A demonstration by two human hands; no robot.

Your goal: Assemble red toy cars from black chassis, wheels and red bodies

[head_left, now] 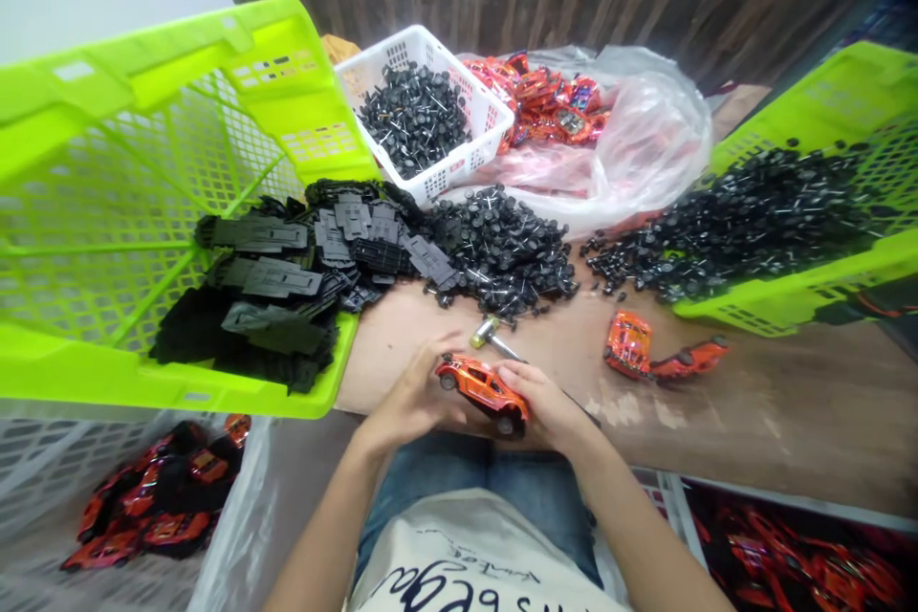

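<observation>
An orange toy car (482, 388) with black wheels is in my right hand (549, 404), thumb on its top near the rear. My left hand (416, 390) is beside the car's other end, its fingers apart and partly curved around that end; any contact is hard to make out. Just beyond the car lies a small hammer (488, 333) with a yellowish face, its handle partly hidden by my right hand. Two orange car bodies (629, 342) lie on the table to the right.
Black chassis plates (269, 273) spill from a tipped green crate (43, 373) at left. Wheel axles fill a white basket (430, 186), form a heap (502, 249), and spill from another green crate (775, 292). Orange bodies (545, 100) fill a plastic bag (652, 115). Finished-looking cars (172, 531) sit lower left.
</observation>
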